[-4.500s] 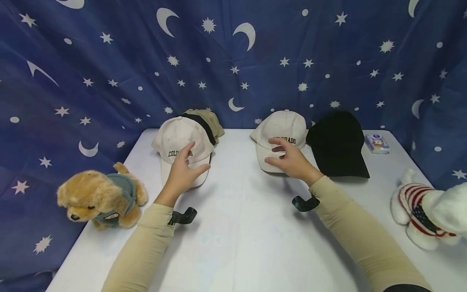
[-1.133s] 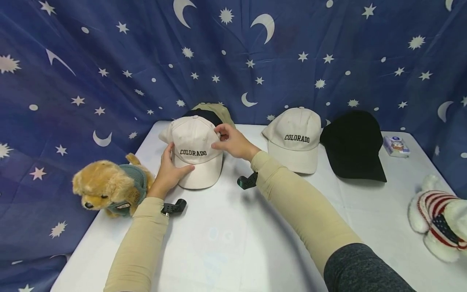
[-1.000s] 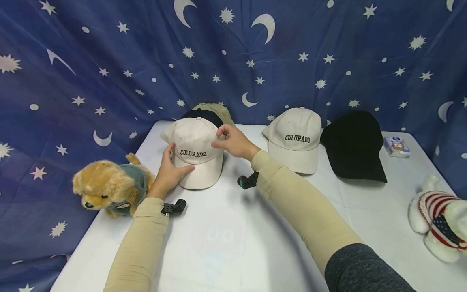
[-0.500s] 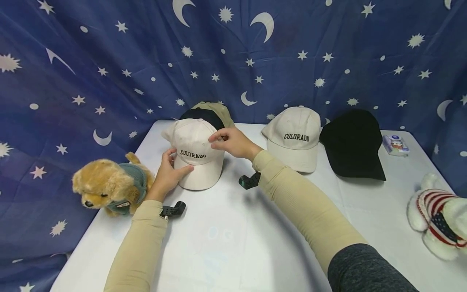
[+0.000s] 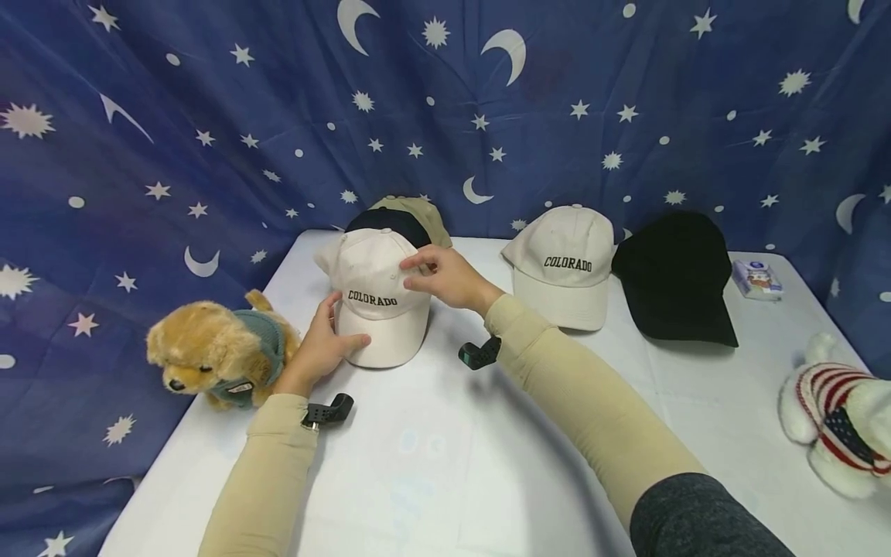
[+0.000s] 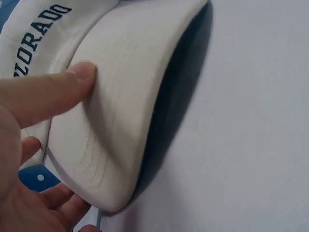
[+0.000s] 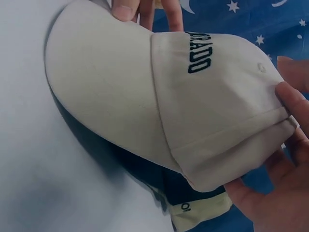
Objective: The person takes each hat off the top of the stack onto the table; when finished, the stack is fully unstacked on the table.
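Observation:
A cream baseball cap (image 5: pixel 376 259) lettered COLORADO stands at the front of the left stack. Behind it show a dark cap (image 5: pixel 393 222) and a tan cap (image 5: pixel 430 213). With the thumb over the brim (image 6: pixel 120 96) and the fingers at its side edge, my left hand (image 5: pixel 322 348) holds the cream cap. My right hand (image 5: pixel 451 278) grips the side of its crown (image 7: pixel 231 101); in the right wrist view several fingers curl round the crown's rear, partly hidden. A second cream COLORADO cap (image 5: pixel 565 294) and a black cap (image 5: pixel 671 282) sit untouched to the right.
A plush dog (image 5: pixel 202 340) in a teal vest sits beside my left forearm. At the right edge is a white plush toy (image 5: pixel 835 418) in striped clothing. A small purple packet (image 5: pixel 757 280) lies behind it. The white table (image 5: pixel 431 464) meets a starry blue curtain (image 5: pixel 445 116).
My right hand came left from the right cream cap to the left one, and my left hand took hold of its brim. Over the last second that cap shifted slightly down and right.

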The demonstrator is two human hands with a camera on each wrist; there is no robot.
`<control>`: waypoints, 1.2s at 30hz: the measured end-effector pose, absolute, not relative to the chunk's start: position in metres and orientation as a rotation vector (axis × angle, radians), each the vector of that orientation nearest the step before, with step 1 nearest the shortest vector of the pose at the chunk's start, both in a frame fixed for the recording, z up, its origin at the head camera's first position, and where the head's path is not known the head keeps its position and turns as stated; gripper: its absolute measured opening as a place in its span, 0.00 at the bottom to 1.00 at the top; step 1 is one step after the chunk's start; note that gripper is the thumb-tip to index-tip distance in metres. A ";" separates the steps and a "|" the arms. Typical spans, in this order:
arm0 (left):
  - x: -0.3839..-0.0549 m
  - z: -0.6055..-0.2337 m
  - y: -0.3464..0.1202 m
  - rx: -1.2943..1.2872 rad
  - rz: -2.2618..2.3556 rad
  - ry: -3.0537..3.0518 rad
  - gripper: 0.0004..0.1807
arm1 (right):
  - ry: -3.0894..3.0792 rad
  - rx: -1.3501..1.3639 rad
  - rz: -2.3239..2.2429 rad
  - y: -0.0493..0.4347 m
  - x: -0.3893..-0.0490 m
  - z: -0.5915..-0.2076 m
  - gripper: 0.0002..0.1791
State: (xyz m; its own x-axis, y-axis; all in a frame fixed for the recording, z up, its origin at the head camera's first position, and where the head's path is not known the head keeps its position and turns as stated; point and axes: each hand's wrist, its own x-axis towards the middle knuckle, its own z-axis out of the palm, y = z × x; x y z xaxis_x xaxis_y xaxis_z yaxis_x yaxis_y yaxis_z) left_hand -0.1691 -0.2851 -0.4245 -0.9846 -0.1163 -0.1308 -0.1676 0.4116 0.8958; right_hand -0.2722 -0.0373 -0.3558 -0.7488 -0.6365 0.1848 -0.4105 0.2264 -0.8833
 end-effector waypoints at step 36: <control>-0.150 -0.382 -0.236 -0.081 1.544 2.747 0.55 | 2.300 -1.136 -1.721 0.026 -0.253 -0.313 0.06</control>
